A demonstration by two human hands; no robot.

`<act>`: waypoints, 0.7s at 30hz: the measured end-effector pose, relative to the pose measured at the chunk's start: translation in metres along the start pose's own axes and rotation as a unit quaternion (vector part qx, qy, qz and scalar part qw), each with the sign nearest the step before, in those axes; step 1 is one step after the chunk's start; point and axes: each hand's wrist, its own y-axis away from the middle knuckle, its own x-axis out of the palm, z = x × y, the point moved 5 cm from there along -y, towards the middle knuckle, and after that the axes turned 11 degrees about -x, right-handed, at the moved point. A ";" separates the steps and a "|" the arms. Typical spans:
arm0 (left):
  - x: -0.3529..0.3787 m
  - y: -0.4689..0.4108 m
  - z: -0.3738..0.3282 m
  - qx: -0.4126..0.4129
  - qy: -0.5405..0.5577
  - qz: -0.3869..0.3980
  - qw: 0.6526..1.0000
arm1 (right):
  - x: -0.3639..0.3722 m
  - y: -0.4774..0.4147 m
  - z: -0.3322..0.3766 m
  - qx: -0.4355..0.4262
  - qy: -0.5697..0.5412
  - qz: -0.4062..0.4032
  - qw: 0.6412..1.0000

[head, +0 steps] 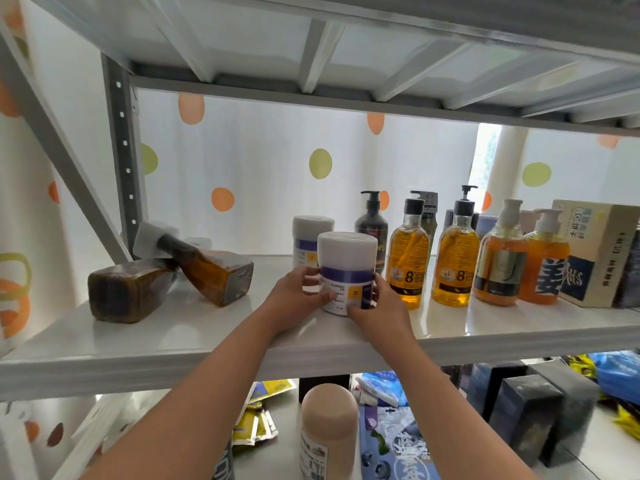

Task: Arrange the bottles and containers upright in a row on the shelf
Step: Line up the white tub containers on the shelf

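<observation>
Gripping white jar (pixel 347 261) with left hand (pixel 298 292) and right hand (pixel 377 306), upright at shelf (pixel 173 341) front, just beside amber pump bottles (pixel 408 265). Leaves brown bottles (pixel 214 271) tipped over well left, nearer left hand.

A dotted curtain (pixel 263 161) hangs behind the fingers (pixel 358 311); below them, black boxes (pixel 526 410) stand rightward and yellow sachets (pixel 247 429) lie leftward.

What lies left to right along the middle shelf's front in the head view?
Dark brown bottle lying down, tilted amber bottle, front white jar, first yellow bottle, second yellow bottle, gold-labelled pump bottle, blue-labelled pump bottle, cardboard box.
</observation>
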 end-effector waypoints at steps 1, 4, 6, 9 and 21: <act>0.001 -0.001 0.000 0.001 0.001 -0.001 1.000 | 0.000 -0.001 -0.001 0.000 0.003 -0.004 1.000; 0.004 -0.003 0.000 -0.011 0.009 0.005 1.000 | 0.001 -0.002 -0.002 0.003 0.009 -0.007 1.000; 0.005 -0.005 -0.001 -0.018 0.012 0.012 1.000 | 0.001 -0.003 -0.003 0.007 0.009 -0.006 1.000; 0.006 -0.006 0.000 -0.022 0.017 0.011 1.000 | 0.001 -0.003 -0.002 0.005 0.015 -0.004 1.000; 0.008 0.004 -0.004 -0.006 -0.013 -0.014 1.000 | 0.002 -0.003 -0.002 0.007 0.034 -0.013 0.999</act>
